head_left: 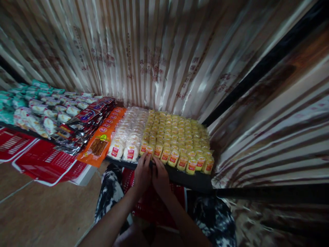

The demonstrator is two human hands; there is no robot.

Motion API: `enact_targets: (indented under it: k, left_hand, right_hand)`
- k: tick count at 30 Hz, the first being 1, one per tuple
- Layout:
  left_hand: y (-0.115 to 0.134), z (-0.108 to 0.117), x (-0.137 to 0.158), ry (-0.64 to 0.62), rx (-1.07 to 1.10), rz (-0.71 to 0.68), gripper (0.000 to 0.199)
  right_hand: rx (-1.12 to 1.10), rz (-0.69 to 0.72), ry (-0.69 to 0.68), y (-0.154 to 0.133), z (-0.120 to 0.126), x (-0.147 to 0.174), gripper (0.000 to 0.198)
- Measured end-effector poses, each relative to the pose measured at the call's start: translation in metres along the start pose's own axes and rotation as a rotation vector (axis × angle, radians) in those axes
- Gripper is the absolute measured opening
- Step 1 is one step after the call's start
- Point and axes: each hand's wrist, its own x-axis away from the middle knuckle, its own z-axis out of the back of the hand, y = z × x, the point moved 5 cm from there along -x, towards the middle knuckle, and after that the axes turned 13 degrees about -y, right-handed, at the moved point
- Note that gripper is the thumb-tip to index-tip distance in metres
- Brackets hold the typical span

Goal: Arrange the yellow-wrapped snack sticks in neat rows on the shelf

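Observation:
Rows of small yellow-wrapped snack packs [177,133] with red and white labels stand on a dark shelf in front of me. My left hand [143,173] reaches to the front row, its fingers stretched out and the tips against the packs at the left end. Close beside it, my right hand [160,174] also has its fingers extended, touching the lower front of the neighbouring packs. Neither hand visibly grips a pack; the thumbs are partly hidden. Left of the yellow packs are clear-wrapped white packs [131,151] with red labels.
An orange snack bag [99,147], dark flat packets [84,120] and white and teal wrapped items [38,106] fill the shelf leftward. Red baskets [48,161] sit below. A pale patterned curtain [144,51] hangs behind; a dark pole [246,82] slants at right.

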Motion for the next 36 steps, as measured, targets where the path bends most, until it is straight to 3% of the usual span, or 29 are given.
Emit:
enact_targets:
  k: [9, 16, 22, 31, 36]
  left_hand:
    - [-0.001, -0.003, -0.006, -0.098, -0.086, 0.013, 0.05]
    - [-0.007, -0.013, -0.002, -0.043, -0.144, -0.005, 0.054]
    - [-0.012, -0.021, -0.003, -0.062, -0.16, 0.081, 0.05]
    - [-0.013, -0.026, 0.0, -0.045, -0.22, 0.01, 0.048]
    - [-0.007, -0.017, -0.004, -0.056, -0.147, -0.007, 0.049]
  right_hand:
    - [-0.044, 0.007, -0.015, 0.005, -0.001, -0.004, 0.043]
    - [-0.038, 0.028, -0.035, 0.005, -0.001, -0.004, 0.05]
    - [-0.002, 0.075, -0.051, 0.002, -0.001, -0.004, 0.052]
    - [0.014, 0.024, -0.002, 0.0, -0.003, -0.004, 0.048]
    - [-0.001, 0.066, 0.041, -0.001, 0.0, -0.004, 0.043]
